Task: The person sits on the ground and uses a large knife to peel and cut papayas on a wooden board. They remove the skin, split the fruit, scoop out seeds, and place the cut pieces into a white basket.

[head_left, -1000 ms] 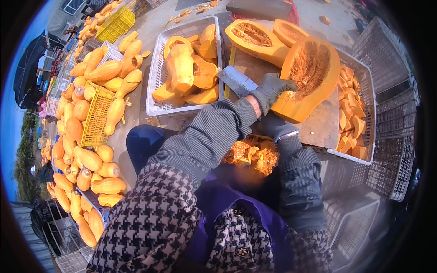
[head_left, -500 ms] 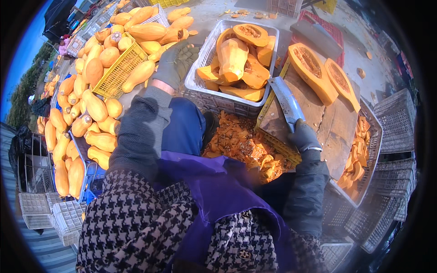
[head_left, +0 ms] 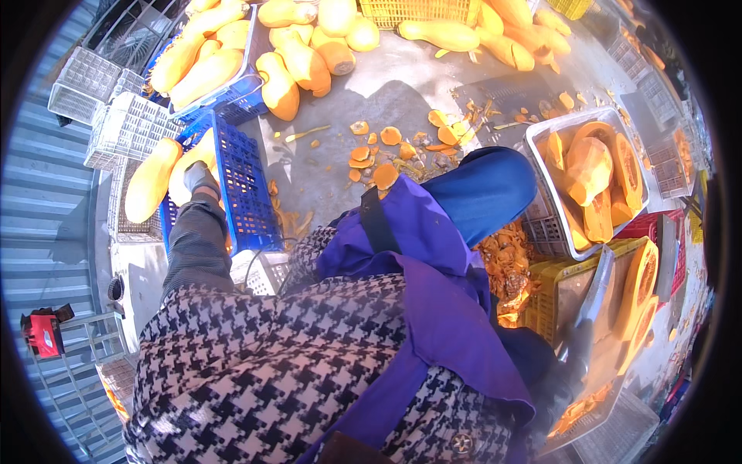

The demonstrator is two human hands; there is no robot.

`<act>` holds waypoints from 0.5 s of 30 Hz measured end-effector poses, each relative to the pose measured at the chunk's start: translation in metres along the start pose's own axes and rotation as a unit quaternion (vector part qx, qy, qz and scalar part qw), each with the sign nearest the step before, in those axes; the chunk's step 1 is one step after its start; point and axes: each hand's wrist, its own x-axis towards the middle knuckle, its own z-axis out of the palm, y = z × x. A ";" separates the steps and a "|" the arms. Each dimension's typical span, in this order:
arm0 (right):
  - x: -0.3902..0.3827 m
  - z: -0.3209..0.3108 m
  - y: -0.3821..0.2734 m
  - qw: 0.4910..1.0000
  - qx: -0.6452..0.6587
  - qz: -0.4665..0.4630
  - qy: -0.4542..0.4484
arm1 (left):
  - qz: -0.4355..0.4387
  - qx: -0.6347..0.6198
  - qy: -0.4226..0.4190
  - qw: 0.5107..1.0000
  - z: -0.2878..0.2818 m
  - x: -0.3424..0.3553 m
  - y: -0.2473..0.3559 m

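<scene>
My left hand (head_left: 199,179), in a grey glove, reaches out to the left and is closed over a long orange butternut squash (head_left: 183,172) in a blue crate (head_left: 249,182). Another whole squash (head_left: 152,182) lies right beside it, across the crate's side. At the right, my right hand (head_left: 573,349) is gloved, smeared and partly in shadow. It grips a broad-bladed knife (head_left: 597,288), its blade pointing away over the wooden board (head_left: 581,305). Squash halves (head_left: 640,290) with seeded insides lie on that board, beyond the blade.
A pale crate (head_left: 541,185) of peeled, cut squash stands beyond my knee. Orange peelings (head_left: 506,263) are heaped below it. Whole squashes (head_left: 297,66) lie on the ground ahead, with trimmed ends (head_left: 390,136) scattered nearer. White crates (head_left: 131,124) stand by the corrugated wall (head_left: 54,201).
My view has swung left. My left hand has gone from beside the pale crate to the squash in the blue crate. The knife stays in my right hand.
</scene>
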 end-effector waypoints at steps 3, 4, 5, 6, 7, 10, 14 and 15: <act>-0.009 0.001 0.007 0.995 -0.093 0.009 0.038 | -0.046 0.144 0.008 0.989 -0.008 -0.016 -0.024; -0.013 0.001 0.009 0.990 -0.114 0.058 0.052 | -0.045 0.156 0.008 0.987 -0.008 -0.022 -0.024; -0.018 0.002 0.011 0.984 -0.129 0.102 0.068 | -0.042 0.175 0.029 0.983 -0.003 -0.029 -0.023; -0.024 0.002 0.013 0.977 -0.143 0.120 0.100 | -0.061 0.173 0.009 0.983 0.000 -0.032 -0.020; -0.031 0.003 0.015 0.968 -0.165 0.135 0.129 | -0.084 0.171 0.002 0.982 0.007 -0.036 -0.016; -0.060 0.013 0.017 0.959 -0.079 0.127 0.242 | -0.160 0.084 -0.170 0.969 0.028 -0.040 -0.003; -0.101 0.033 0.001 0.877 0.302 0.230 0.294 | -0.107 0.341 -0.112 0.927 0.052 -0.054 0.007; -0.110 0.036 -0.005 0.858 0.345 0.247 0.290 | -0.112 0.368 -0.124 0.915 0.055 -0.058 0.008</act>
